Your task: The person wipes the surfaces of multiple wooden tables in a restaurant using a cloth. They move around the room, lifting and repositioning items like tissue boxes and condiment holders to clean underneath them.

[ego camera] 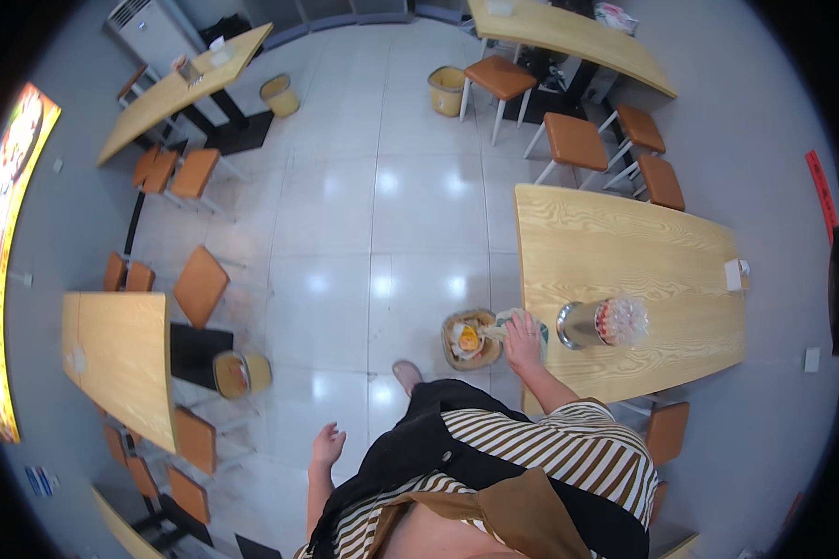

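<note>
My right hand (524, 340) is on a crumpled pale cloth with green parts (507, 320) at the left edge of the wooden table (580, 244). The cloth reaches over the table's edge towards a waste bin (449, 349) on the floor, which holds crumpled paper and an orange-yellow item (469, 338). To the right of the hand, a metal container (582, 325) with a clear wrapped bundle (624, 321) at its top stands on the table. My left hand (328, 444) hangs over the floor at the lower left, with nothing seen in it.
Stools with brown seats (575, 140) stand beyond the table. A tissue box (735, 274) sits at the table's far right, by the wall. Another wooden table (122, 349) with a yellow bin (258, 372) beside it is on the left. More bins (280, 96) stand farther off.
</note>
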Available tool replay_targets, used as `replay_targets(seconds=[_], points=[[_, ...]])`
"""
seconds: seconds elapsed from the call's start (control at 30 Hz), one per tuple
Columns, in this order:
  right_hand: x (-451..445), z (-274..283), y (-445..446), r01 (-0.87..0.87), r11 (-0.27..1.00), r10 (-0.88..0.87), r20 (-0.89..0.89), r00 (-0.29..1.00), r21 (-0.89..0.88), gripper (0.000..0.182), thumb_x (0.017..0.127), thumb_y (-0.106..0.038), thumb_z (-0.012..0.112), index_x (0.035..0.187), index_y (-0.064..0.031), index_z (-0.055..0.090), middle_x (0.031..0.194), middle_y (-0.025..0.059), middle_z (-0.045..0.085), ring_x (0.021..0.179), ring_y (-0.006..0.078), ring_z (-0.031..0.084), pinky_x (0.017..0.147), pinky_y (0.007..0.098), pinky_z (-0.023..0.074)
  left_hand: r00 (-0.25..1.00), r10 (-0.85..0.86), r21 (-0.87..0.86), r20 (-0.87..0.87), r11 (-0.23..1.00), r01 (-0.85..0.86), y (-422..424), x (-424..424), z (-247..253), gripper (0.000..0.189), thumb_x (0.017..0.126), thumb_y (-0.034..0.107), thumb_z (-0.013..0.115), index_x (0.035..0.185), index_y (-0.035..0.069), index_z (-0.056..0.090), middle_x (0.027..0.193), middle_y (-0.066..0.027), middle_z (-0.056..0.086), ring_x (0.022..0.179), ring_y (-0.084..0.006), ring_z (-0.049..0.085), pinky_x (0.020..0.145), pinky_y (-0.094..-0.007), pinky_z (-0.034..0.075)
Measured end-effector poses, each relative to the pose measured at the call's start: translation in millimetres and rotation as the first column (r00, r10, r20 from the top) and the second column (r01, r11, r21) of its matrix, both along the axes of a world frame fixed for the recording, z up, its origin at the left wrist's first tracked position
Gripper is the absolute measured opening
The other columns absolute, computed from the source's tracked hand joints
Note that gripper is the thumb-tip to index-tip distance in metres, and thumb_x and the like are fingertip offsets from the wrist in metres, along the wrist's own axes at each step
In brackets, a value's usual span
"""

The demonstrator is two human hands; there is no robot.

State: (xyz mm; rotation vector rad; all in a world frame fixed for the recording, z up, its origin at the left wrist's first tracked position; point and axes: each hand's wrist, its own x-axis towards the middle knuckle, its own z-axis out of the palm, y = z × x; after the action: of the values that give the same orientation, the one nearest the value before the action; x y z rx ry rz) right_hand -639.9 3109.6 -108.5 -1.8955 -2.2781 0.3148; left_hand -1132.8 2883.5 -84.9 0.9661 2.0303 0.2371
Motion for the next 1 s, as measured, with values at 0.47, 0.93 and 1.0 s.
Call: replay_targets(seconds=[0.47,0.93,1.0], points=[[-189,19,239,0.225,0.972,-0.216,-0.617,0.757,-0.063,0.039,0.094,-0.026,0.05,0.122,0.0014,0.055,0.126,0.023,0.054,0.117,0.0361,0.052,0.101,0.0386,0.0394,0.938,0.325,-0.118,0.121,0.943,-0.312,186,-181,-34,0.029,0.082,0.022,0.06,0.103,0.003,0.053,0.073,-0.0111,0.058,0.061,-0.0215,0.056,0.052,-0.0326,0.047],[-155,104,380,0.693,0.706,-0.646,-0.538,0.542,-0.149,0.034,0.095,-0.026,0.049,0.116,-0.0019,0.059,0.109,0.0194,0.06,0.102,0.0332,0.058,0.089,0.0388,0.0446,0.971,0.093,0.029,0.221,0.994,-0.102,749,-322,-83,0.012,0.081,0.014,0.051,0.071,0.007,0.05,0.055,-0.0059,0.048,0.04,-0.0161,0.045,0.036,-0.0312,0.037],[-148,96,397,0.764,0.639,-0.662,-0.569,0.487,-0.089,0.032,0.095,-0.028,0.049,0.111,-0.0026,0.061,0.101,0.0176,0.062,0.095,0.0318,0.059,0.084,0.0383,0.0457,0.931,0.095,0.158,0.353,0.975,-0.159,864,-292,-64,0.01,0.082,0.016,0.052,0.082,0.006,0.056,0.064,-0.0038,0.054,0.049,-0.0136,0.051,0.039,-0.0288,0.04]])
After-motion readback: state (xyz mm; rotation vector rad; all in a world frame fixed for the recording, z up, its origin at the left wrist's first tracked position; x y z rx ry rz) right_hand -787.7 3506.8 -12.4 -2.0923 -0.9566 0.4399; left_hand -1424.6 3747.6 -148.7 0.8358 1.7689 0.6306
